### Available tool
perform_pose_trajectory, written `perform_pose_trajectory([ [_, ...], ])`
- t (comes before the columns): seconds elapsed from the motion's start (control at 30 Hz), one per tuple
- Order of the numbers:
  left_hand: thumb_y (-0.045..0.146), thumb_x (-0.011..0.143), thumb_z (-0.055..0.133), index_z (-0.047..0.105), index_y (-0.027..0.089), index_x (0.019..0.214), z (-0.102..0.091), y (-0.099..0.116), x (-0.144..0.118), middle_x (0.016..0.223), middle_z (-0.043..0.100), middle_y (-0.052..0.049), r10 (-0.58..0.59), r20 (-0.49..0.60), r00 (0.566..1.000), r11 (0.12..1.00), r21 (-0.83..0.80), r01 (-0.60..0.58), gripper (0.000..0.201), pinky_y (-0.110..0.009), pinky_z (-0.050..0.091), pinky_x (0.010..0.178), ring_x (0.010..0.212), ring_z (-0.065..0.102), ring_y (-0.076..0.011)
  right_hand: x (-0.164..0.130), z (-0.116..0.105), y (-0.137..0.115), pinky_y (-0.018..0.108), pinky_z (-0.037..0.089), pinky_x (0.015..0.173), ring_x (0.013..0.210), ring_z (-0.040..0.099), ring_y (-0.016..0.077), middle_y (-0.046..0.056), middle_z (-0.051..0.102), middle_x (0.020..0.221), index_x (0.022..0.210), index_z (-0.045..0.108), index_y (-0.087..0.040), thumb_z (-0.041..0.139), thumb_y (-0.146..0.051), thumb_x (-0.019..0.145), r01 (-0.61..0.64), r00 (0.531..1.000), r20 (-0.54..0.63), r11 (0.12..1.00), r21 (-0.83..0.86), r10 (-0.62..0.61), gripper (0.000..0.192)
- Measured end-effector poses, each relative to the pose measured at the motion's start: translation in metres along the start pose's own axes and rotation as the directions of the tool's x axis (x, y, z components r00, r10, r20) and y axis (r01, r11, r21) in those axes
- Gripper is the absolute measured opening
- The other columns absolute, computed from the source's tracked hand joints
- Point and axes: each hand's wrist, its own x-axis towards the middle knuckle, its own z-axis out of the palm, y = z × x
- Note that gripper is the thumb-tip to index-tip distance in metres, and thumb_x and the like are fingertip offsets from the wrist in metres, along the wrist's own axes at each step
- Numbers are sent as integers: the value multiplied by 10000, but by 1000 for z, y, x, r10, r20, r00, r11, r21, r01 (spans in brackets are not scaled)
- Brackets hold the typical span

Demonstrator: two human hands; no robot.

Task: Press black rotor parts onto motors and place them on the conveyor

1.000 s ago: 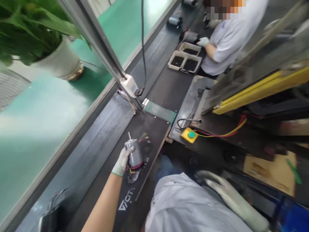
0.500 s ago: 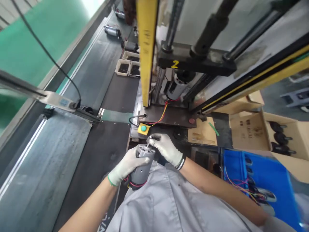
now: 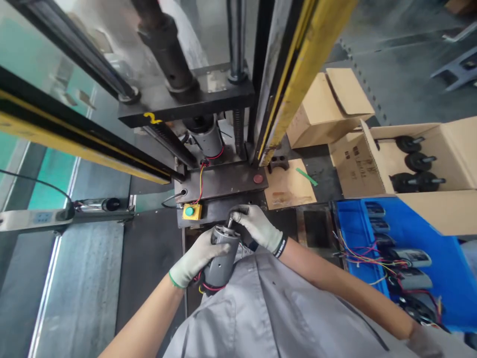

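My left hand (image 3: 197,256), in a pale glove, is wrapped round a grey cylindrical electric motor (image 3: 221,263). The motor leans slightly, its slotted end and metal shaft (image 3: 230,222) facing up, red and yellow wires at its lower end. At the top of the shaft, the gloved fingers of my right hand (image 3: 257,226) are pinched together; whatever is between them is too small to make out. Straight ahead, a second motor (image 3: 208,141) stands in a press (image 3: 186,97) marked with a yellow 2. A green button on a yellow box (image 3: 192,212) sits at the press's front left.
To the right, a blue bin (image 3: 439,268) holds several motors with loose wires. Behind it, an open carton (image 3: 357,166) contains black parts with shafts (image 3: 419,161). A conveyor belt (image 3: 85,278) runs along the left, with a motor (image 3: 99,204) lying by a power strip (image 3: 33,219).
My view has swung to the right, bringing more of the carton and blue bin into sight. Both hands keep nearly the same hold at the motor.
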Motion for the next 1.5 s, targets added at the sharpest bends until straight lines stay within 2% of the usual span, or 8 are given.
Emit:
perform_pose_trajectory([
  [0.3, 453, 832, 839, 704, 163, 1344, 46, 12, 38, 1370, 750, -123, -106, -62, 992, 991, 80, 111, 603, -425, 511, 1130, 1264, 679, -363, -11, -77, 20, 324, 549, 875, 953, 717, 219, 69, 796, 1038, 1006, 783, -166, 781, -443, 867, -8, 1000, -10, 995, 100, 9, 310],
  [0.4, 491, 849, 817, 704, 181, 1342, 51, 9, 41, 1378, 748, -117, -160, -115, 980, 983, 77, 170, 593, -432, 511, 1144, 1277, 678, -368, -8, -165, 30, 366, 531, 1038, 1146, 711, 243, 89, 767, 1275, 1258, 745, -201, 794, -427, 867, 37, 970, -236, 992, -117, -64, 454],
  [0.53, 553, 832, 815, 713, 201, 1351, 53, 7, 35, 1395, 740, -109, -218, -233, 948, 964, 100, 246, 636, -450, 479, 1199, 1366, 627, -389, 19, -309, 47, 392, 503, 1042, 1133, 686, 268, 170, 744, 1262, 1290, 725, -136, 678, -321, 933, -367, 715, -659, 677, -638, -233, 405],
  [0.67, 594, 783, 836, 739, 244, 1331, 57, 4, 21, 1407, 737, -84, -284, -349, 893, 935, 106, 339, 657, -491, 434, 1250, 1397, 598, -416, 56, -380, 69, 428, 475, 996, 1115, 658, 333, 237, 733, 1169, 1027, 782, -113, 779, -280, 835, -478, 736, -648, 528, -702, -197, 255],
  [0.87, 624, 740, 847, 794, 228, 1223, 77, -5, 10, 1326, 778, -81, -331, -384, 862, 926, 47, 376, 627, -476, 492, 1203, 1369, 611, -424, 63, -392, 72, 409, 479, 871, 954, 707, 340, 226, 766, 952, 849, 746, -123, 772, -165, 764, -455, 789, -601, 535, -712, -130, 99],
  [1.07, 599, 727, 861, 796, 235, 1214, 92, -17, 12, 1317, 784, -80, -355, -378, 855, 930, -51, 363, 612, -489, 499, 1194, 1367, 618, -425, 11, -369, 58, 333, 545, 858, 927, 742, 232, 114, 809, 1052, 1075, 775, -172, 637, -244, 868, -323, 802, -582, 719, -615, -137, 259],
  [1.27, 579, 829, 792, 745, 241, 1322, 91, -27, 13, 1409, 738, -73, -382, -307, 871, 924, -105, 368, 600, -437, 519, 1161, 1335, 650, -386, -34, -299, 76, 398, 589, 977, 996, 774, 260, 135, 809, 1107, 1186, 756, -144, 774, -356, 766, -107, 947, -287, 983, 151, 147, 471],
  [1.5, 562, 832, 789, 751, 232, 1290, 90, -23, 14, 1324, 768, -71, -377, -277, 884, 926, -112, 360, 566, -400, 534, 1101, 1299, 652, -376, -11, -271, 98, 369, 552, 862, 904, 721, 250, 101, 785, 993, 999, 720, -190, 635, -428, 865, -101, 845, -505, 875, -474, -177, 286],
])
